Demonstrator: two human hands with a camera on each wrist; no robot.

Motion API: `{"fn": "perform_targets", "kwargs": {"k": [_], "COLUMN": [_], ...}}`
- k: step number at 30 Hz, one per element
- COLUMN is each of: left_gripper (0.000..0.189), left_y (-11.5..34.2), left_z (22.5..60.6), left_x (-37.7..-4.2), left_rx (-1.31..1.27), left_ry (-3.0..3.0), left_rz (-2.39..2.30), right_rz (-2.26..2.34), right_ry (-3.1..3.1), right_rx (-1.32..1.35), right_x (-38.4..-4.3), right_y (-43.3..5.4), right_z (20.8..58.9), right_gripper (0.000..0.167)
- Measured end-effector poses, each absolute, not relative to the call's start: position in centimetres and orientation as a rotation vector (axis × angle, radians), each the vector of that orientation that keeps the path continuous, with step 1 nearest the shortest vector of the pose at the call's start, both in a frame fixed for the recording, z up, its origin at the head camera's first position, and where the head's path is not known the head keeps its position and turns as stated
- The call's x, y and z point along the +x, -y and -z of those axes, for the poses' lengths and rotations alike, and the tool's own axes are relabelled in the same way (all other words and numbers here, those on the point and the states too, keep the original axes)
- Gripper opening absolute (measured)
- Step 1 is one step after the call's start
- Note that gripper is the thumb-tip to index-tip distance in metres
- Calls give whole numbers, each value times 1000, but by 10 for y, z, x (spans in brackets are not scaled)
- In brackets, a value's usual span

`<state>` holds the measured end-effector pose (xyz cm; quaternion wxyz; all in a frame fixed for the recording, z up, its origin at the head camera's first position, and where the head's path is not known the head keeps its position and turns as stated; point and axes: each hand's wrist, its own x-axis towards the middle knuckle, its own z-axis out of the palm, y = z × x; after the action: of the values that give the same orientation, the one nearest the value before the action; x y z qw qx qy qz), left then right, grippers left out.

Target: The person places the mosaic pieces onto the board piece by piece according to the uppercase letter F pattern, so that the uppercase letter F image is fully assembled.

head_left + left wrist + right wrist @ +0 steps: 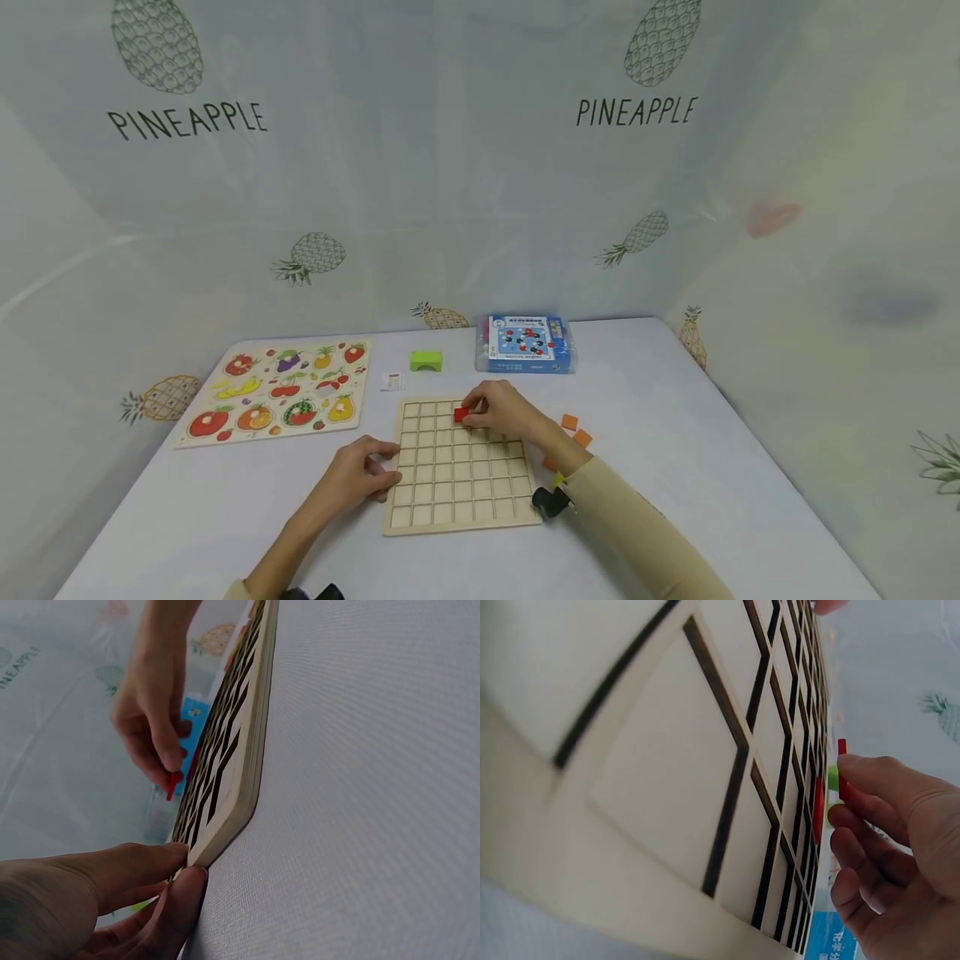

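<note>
A wooden grid board (462, 492) with raised square cells lies flat on the table. My right hand (498, 408) pinches a small red square tile (842, 769) between thumb and fingers, close over the board's far rows. Another red tile (818, 811) shows at the board just beside it in the right wrist view. At the board's left side, my left hand (358, 473) holds the edge with thumb and finger, and the left wrist view shows its fingertips (196, 879) right at the rim near a corner.
Several orange tiles (570, 422) and a yellow tile (558, 479) lie right of the board, partly behind the right forearm. A fruit puzzle board (281, 392) lies at far left. Beyond the grid board are a green block (426, 360), a small white card (392, 382) and a blue boxed set (525, 343).
</note>
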<state>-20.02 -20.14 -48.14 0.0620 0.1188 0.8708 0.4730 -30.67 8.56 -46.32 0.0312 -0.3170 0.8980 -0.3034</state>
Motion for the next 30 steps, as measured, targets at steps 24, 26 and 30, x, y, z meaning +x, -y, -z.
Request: {"fn": "perform_targets", "kwargs": {"k": [24,26,30], "left_gripper": [43,43,43], "left_y": [202,202,201], "left_z": [481,481,481], "left_x": [-203,-203,-203], "left_rx": [363,364,361], "left_ry": [-2640,-2645,-2651], "left_rz": [-1412,-1406,-1391], "right_rz": [833,832,896], "right_ry": [-2804,-2797,-2767], "right_rx": [-996,-976,-977], "right_x": [-306,-307,-308], "right_y": [-81,-82,-88], "right_z": [464,463,459], "right_gripper": [21,22,23]}}
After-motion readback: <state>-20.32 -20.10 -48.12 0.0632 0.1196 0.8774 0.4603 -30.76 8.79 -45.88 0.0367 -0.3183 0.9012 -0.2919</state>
